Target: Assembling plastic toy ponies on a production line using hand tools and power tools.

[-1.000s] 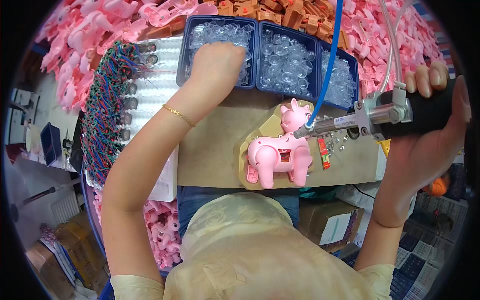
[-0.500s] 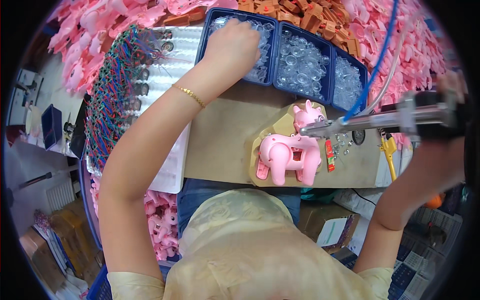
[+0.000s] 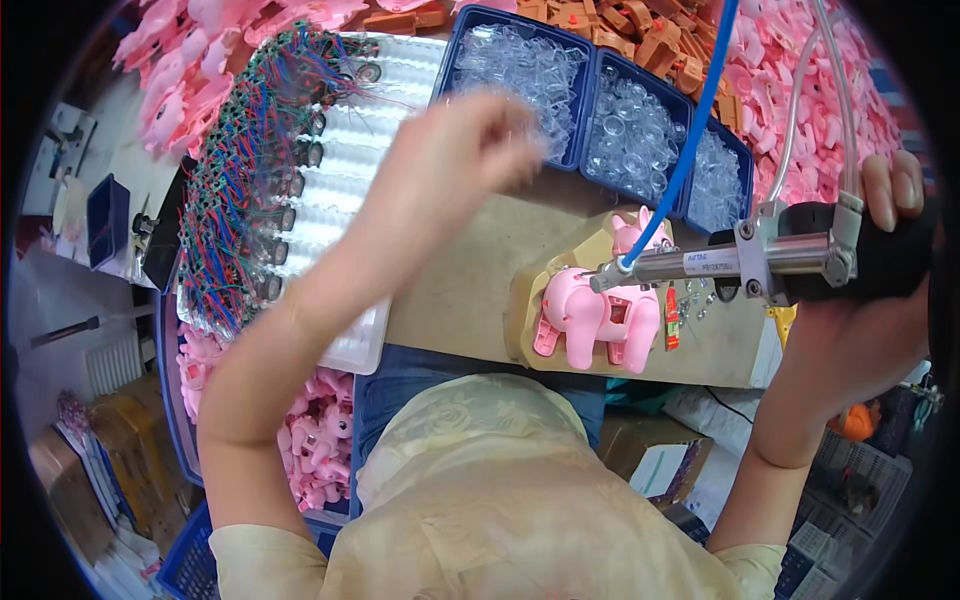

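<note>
My left hand (image 3: 440,165), blurred by motion, is over the worktable in front of a blue bin of clear plastic parts (image 3: 520,75). Its fingers and thumb are drawn together, and a faint clear shape shows at the tips, too smeared to name. On the right, my right hand (image 3: 865,335) is wrapped round a pneumatic screwdriver (image 3: 860,255) with a black body, a metal cylinder and a blue hose. The cylinder's end reaches over a pink toy pony (image 3: 580,315), lying in a tan holding fixture (image 3: 525,300). The cylinder hides part of the pony's neck.
Wired circuit boards with speakers (image 3: 235,200) lie on white ribbed trays (image 3: 350,150) at left. More clear parts fill two blue bins (image 3: 630,135). Brown parts (image 3: 650,45) and pink pony shells (image 3: 790,110) are heaped behind. Screws (image 3: 700,300) and a red strip (image 3: 672,320) lie beside the fixture.
My left hand has come out of the left bin, toward me. My right hand has brought the screwdriver lower and nearer, its cylinder now across the pony. The view has shifted slightly.
</note>
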### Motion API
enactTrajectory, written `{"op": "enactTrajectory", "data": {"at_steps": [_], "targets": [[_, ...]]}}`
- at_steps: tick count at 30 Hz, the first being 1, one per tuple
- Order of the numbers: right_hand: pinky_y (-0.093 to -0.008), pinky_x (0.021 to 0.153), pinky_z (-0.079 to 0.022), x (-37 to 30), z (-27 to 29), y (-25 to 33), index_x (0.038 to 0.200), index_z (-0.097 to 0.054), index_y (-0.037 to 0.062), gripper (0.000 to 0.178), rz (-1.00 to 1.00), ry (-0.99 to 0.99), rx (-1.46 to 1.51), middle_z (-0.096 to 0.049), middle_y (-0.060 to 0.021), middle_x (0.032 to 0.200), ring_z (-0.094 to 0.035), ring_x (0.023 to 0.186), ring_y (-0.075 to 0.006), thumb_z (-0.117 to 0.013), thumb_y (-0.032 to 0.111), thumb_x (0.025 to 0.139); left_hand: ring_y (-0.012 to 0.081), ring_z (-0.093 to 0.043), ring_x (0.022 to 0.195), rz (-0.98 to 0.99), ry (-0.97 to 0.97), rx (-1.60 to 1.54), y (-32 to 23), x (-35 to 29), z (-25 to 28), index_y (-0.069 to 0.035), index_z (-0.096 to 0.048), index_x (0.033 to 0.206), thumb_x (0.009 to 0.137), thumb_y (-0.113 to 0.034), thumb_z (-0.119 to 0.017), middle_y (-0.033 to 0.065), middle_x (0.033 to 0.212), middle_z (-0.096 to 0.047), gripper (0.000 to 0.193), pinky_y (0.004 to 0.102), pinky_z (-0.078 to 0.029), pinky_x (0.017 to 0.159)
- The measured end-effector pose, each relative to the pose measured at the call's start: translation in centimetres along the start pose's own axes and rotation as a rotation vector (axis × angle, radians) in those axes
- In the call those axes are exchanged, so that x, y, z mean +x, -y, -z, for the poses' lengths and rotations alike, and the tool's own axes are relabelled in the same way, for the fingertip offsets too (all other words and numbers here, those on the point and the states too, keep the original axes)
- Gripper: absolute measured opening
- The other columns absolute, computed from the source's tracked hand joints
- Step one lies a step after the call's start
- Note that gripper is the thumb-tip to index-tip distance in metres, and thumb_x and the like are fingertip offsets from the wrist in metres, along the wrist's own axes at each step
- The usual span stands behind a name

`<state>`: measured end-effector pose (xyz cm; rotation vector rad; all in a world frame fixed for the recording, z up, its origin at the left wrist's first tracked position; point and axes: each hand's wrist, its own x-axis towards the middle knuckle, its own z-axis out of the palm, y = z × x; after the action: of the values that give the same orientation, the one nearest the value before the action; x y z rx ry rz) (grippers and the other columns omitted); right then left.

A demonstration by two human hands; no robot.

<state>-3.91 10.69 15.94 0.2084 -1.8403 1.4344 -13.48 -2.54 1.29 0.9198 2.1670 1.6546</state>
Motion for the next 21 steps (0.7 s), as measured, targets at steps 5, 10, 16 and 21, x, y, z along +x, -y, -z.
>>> {"op": "enactTrajectory", "data": {"at_steps": [5, 10, 16, 21], "targets": [[-0.0247, 0.062, -0.04, -0.7, 1.6, -0.4, 0.085, -0.046, 0.0062, 0.026, -0.062, 0.012, 0.112, -0.045, -0.0024, 0.076, -0.044, 0.066, -0.0123, -0.047, 0.032, 0.087, 0.0263, -0.061, 0.085, -0.14, 0.261, 0.061, -1.7, -11.2, -3.3, -0.004, -0.057, 0.105, 0.081, -0.007, -0.056, 0.0136, 0.101, -0.062, 0.025, 0.0345, -0.049, 0.074], [-0.0259, 0.065, -0.038, -1.2, 3.5, -0.6, 0.082, -0.044, 0.0055, 0.021, -0.117, 0.028, 0.224, -0.042, -0.0033, 0.077, -0.041, 0.068, -0.0132, -0.045, 0.026, 0.088, 0.0229, -0.058, 0.086, -0.509, 0.299, 0.212, -0.1, -14.0, -6.4, 0.001, -0.053, 0.097, 0.072, -0.005, -0.056, 0.018, 0.126, -0.048, 0.026, 0.0316, -0.05, 0.071], [-0.0273, 0.069, -0.035, -2.6, 1.2, -0.9, 0.079, -0.041, 0.0047, 0.017, -0.188, 0.034, 0.341, -0.04, -0.0044, 0.079, -0.038, 0.07, -0.0144, -0.044, 0.018, 0.089, 0.0168, -0.053, 0.065, -0.518, 0.288, 0.486, -1.0, -15.2, -7.8, 0.001, -0.055, 0.088, 0.067, -0.006, -0.058, 0.023, 0.13, -0.044, 0.023, 0.0274, -0.047, 0.059], [-0.0289, 0.071, -0.035, -0.9, 3.6, -0.5, 0.08, -0.042, 0.0029, 0.017, -0.333, -0.081, 0.367, -0.039, -0.0047, 0.079, -0.039, 0.072, -0.0147, -0.044, 0.017, 0.089, 0.0124, -0.046, 0.055, -0.54, 0.253, 0.591, -1.5, -15.3, -7.9, -0.002, -0.051, 0.075, 0.067, -0.009, -0.057, 0.0236, 0.133, -0.042, 0.012, 0.0243, -0.042, 0.051]]}}
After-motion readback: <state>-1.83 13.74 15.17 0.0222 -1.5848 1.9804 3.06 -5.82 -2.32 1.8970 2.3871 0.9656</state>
